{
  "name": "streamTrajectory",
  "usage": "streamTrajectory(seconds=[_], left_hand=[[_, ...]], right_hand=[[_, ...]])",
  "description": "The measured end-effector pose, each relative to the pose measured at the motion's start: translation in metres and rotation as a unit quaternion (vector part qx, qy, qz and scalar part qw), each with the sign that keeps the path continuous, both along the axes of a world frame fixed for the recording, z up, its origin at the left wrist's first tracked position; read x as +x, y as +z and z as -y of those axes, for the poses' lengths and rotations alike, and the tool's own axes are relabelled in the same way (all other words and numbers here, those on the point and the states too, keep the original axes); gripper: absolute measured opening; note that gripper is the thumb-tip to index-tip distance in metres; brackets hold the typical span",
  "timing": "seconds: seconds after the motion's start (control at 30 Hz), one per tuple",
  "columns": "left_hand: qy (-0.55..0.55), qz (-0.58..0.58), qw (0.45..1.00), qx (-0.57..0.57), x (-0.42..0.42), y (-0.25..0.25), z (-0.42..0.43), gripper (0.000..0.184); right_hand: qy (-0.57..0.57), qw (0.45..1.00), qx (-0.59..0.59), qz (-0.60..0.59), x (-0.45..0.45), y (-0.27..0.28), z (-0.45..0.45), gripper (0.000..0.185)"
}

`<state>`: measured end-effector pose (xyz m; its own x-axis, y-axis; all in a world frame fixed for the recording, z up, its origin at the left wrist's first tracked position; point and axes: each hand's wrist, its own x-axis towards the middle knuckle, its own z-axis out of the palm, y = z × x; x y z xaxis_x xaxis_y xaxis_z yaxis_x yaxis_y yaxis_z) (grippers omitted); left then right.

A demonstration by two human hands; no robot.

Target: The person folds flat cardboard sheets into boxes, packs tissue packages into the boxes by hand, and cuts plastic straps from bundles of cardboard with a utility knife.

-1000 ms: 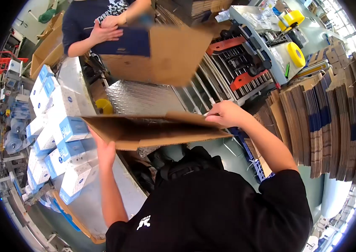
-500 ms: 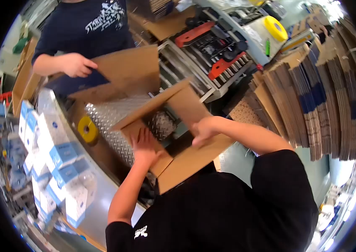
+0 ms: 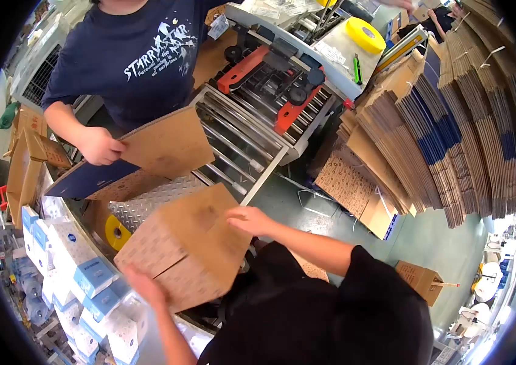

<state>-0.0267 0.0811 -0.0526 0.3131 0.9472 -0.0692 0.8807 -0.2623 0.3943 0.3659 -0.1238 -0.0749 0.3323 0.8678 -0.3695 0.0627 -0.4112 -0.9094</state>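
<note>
A cardboard box (image 3: 194, 243) is tilted in front of my body, with a plain brown face and printed flaps turned up. My left hand (image 3: 146, 286) lies against its printed lower left side, and the fingers are partly blurred. At the upper right edge, my right hand (image 3: 250, 221) has its fingers on the plain face. The box is held between both hands. Behind it, a co-worker's hand (image 3: 101, 146) grips the flap of another carton (image 3: 169, 143), which stands open over a metal tread plate (image 3: 148, 199).
A roller conveyor (image 3: 233, 143) with a red-sided tape machine (image 3: 276, 85) stands ahead. Stacked flat cartons (image 3: 452, 128) fill the right. White and blue boxes (image 3: 90, 280) are piled at the left, near a yellow tape roll (image 3: 116, 232). A small carton (image 3: 419, 281) sits on the floor.
The box has been turned over: its open inside faced up before, and now outer faces show. Both hands have shifted left with it. The co-worker's carton has moved lower in view.
</note>
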Motion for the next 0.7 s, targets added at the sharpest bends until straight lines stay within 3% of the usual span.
streamTrajectory(seconds=[0.03, 0.1, 0.13, 0.2, 0.27, 0.33, 0.37, 0.4, 0.43, 0.47, 0.5, 0.53, 0.6, 0.63, 0.67, 0.7], left_hand=[[0.076, 0.145, 0.985, -0.054, -0.039, -0.011, -0.032, 0.058], [0.141, 0.281, 0.936, -0.158, -0.096, -0.028, -0.063, 0.061], [0.179, 0.382, 0.878, -0.224, -0.098, -0.025, -0.068, 0.064], [0.254, 0.467, 0.765, -0.363, -0.095, -0.006, -0.064, 0.067], [0.224, 0.492, 0.737, -0.405, -0.086, -0.015, -0.042, 0.068], [0.166, 0.542, 0.677, -0.470, -0.076, -0.031, -0.022, 0.072], [0.135, 0.564, 0.644, -0.499, -0.073, -0.035, -0.014, 0.073], [0.105, 0.583, 0.609, -0.528, -0.071, -0.033, -0.001, 0.075], [0.171, 0.571, 0.617, -0.513, -0.047, -0.014, 0.013, 0.071], [0.239, 0.556, 0.623, -0.495, -0.017, 0.009, 0.024, 0.069], [0.217, 0.560, 0.638, -0.482, -0.004, 0.011, 0.032, 0.070], [0.193, 0.565, 0.652, -0.468, 0.015, 0.010, 0.039, 0.071], [0.141, 0.522, 0.727, -0.422, 0.080, 0.059, 0.062, 0.075], [0.065, 0.404, 0.843, -0.349, 0.100, 0.052, 0.069, 0.077], [-0.006, 0.264, 0.927, -0.264, 0.109, 0.039, 0.073, 0.080], [-0.071, 0.226, 0.948, -0.213, 0.110, 0.032, 0.069, 0.081]], right_hand=[[-0.038, 0.996, -0.076, 0.024, -0.008, -0.063, -0.001, 0.066], [-0.111, 0.966, -0.227, 0.051, -0.023, -0.184, -0.004, 0.055], [-0.067, 0.976, -0.202, 0.054, -0.007, -0.160, -0.011, 0.056], [0.070, 0.989, -0.124, 0.050, 0.025, -0.090, -0.025, 0.061], [0.014, 0.993, 0.008, -0.113, 0.068, -0.016, -0.024, 0.071], [-0.045, 0.954, 0.152, -0.257, 0.081, 0.117, -0.027, 0.077], [-0.043, 0.954, 0.156, -0.254, 0.075, 0.158, -0.026, 0.077], [0.026, 0.981, 0.184, -0.057, 0.068, 0.191, -0.024, 0.077], [0.094, 0.965, 0.202, 0.141, 0.059, 0.214, -0.024, 0.077], [0.147, 0.975, 0.083, 0.144, 0.036, 0.227, -0.027, 0.076], [0.160, 0.977, 0.046, 0.134, 0.003, 0.229, -0.035, 0.070], [0.151, 0.957, 0.111, 0.220, -0.042, 0.185, -0.042, 0.065], [0.310, 0.935, -0.037, 0.168, -0.120, 0.106, -0.046, 0.058], [0.294, 0.949, 0.110, 0.025, -0.152, 0.052, -0.034, 0.068], [0.320, 0.944, 0.063, -0.050, -0.180, 0.005, -0.027, 0.070], [0.367, 0.926, 0.067, 0.058, -0.167, 0.028, -0.036, 0.066]])
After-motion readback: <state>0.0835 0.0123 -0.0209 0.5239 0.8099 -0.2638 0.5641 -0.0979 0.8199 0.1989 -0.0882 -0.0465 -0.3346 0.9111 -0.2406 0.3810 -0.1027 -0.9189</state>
